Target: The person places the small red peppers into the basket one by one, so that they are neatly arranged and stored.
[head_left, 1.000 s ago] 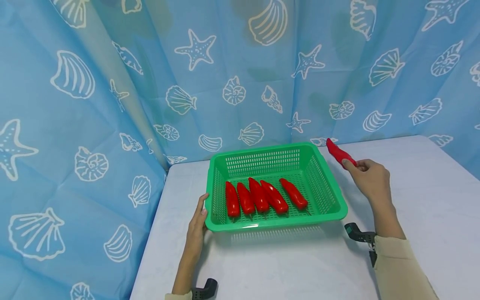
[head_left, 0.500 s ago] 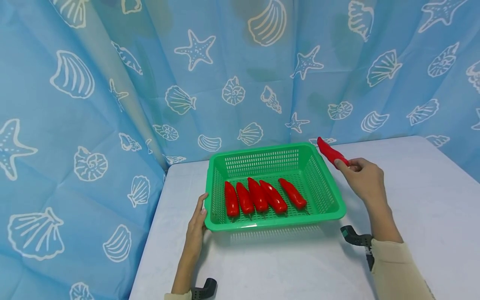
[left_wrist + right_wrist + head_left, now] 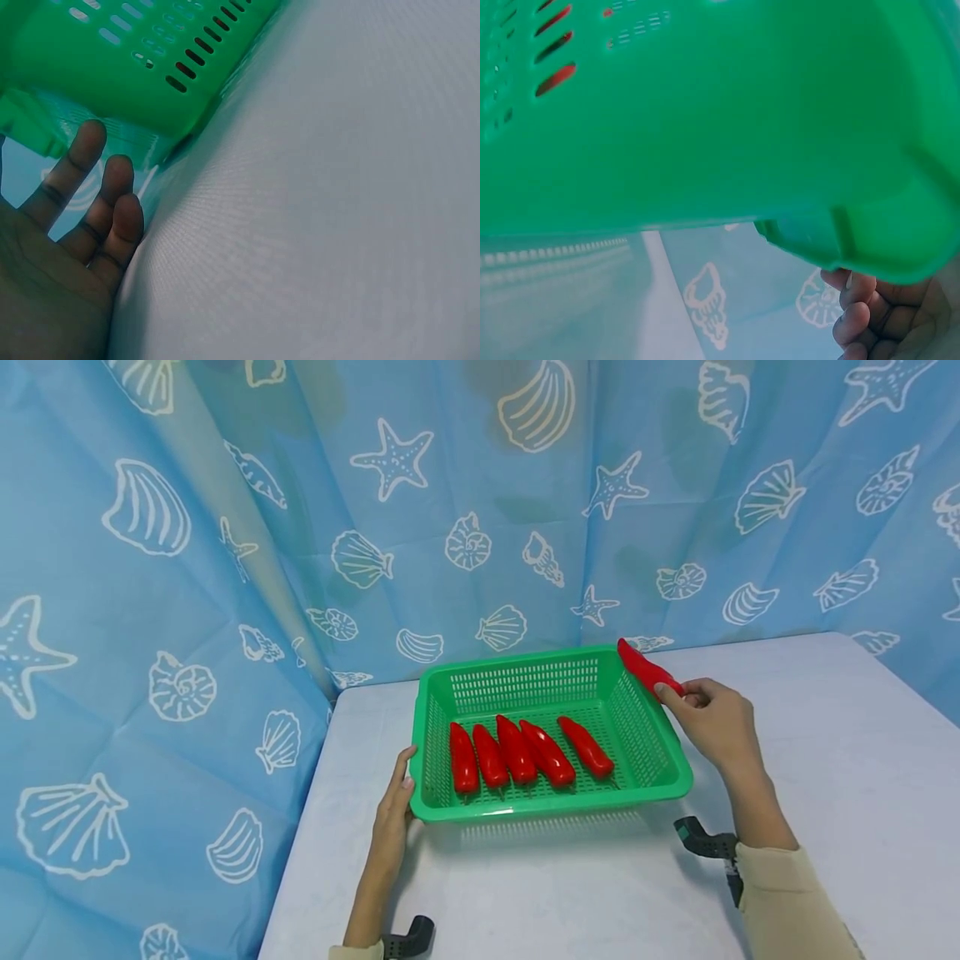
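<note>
A green plastic basket (image 3: 551, 810) stands on the table with several red chili peppers (image 3: 516, 753) lying side by side in it. My right hand (image 3: 720, 718) pinches another red pepper (image 3: 645, 670) at its stem end, over the basket's right rim, its tip pointing to the far left. In the right wrist view the basket wall hides that pepper, and only curled fingers (image 3: 859, 311) show below the rim. At the basket's left side, my left hand (image 3: 392, 814) touches the rim. Its fingers (image 3: 90, 146) look fairly straight in the left wrist view, beside the basket wall (image 3: 112, 82).
A white cloth (image 3: 555, 893) covers the table. Blue curtains (image 3: 450, 593) with shell and starfish prints hang behind and to the left of it. Each wrist wears a black camera mount (image 3: 705, 839).
The right hand has moved left with the pepper, from beside the basket to over its right rim. The left hand and the peppers in the basket stay put.
</note>
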A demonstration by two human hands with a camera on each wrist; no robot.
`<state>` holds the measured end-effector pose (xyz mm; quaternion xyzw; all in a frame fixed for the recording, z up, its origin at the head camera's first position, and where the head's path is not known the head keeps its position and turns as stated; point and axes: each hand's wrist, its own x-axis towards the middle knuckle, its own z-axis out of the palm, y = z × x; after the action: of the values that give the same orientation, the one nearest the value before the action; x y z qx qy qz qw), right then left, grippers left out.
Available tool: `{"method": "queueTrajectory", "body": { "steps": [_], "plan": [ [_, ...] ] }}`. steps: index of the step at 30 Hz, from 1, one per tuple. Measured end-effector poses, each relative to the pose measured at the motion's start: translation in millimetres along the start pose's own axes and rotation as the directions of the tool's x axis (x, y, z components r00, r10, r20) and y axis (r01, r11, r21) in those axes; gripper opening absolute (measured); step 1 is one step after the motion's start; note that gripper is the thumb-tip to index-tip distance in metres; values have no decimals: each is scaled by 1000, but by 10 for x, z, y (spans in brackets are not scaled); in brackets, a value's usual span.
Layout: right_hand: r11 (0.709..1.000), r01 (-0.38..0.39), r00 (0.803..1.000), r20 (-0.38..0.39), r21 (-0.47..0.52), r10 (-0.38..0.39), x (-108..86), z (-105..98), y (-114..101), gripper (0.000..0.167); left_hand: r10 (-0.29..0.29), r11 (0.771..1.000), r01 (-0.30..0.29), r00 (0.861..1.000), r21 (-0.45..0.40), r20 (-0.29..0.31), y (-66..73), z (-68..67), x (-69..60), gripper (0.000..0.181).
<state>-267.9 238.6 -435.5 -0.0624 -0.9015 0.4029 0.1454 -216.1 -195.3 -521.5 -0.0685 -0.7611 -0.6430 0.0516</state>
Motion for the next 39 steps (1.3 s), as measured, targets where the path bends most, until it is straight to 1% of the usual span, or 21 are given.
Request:
{"method": "queueTrajectory", "body": {
  "steps": [3,5,8,20,23,29,33,36,39],
  "plan": [
    [1000,22,1000,6,-11,-22,-16,16,-1,63,-1,1000,1,1000,-1,7,-6,2,1,47],
    [999,39,999,13,-13,-39,-25,29,-11,63,-9,1000,9,1000,-5,1,-8,2,1,47],
    [998,67,998,15,-8,-67,-29,51,-36,63,-3,1000,3,1000,1,-5,8,-8,14,47],
    [992,120,992,49,-42,-118,-85,120,-112,59,-8,1000,8,1000,14,-4,39,-11,8,46],
    [987,149,988,47,-55,-147,-111,133,-138,56,-10,1000,10,1000,13,-14,29,-3,9,46],
    [978,201,980,30,-64,-199,-145,185,-178,48,-11,1000,12,1000,17,-10,32,-3,4,46],
    [969,234,972,36,-79,-232,-154,244,-178,45,-10,1000,10,1000,8,-13,40,1,0,45],
    [965,243,970,41,-101,-240,-161,278,-178,44,-4,1000,4,1000,6,-9,44,0,-5,45],
    [963,234,972,47,-131,-230,-170,292,-182,45,-4,1000,4,1000,3,-8,50,0,-10,46]
  ]
}}
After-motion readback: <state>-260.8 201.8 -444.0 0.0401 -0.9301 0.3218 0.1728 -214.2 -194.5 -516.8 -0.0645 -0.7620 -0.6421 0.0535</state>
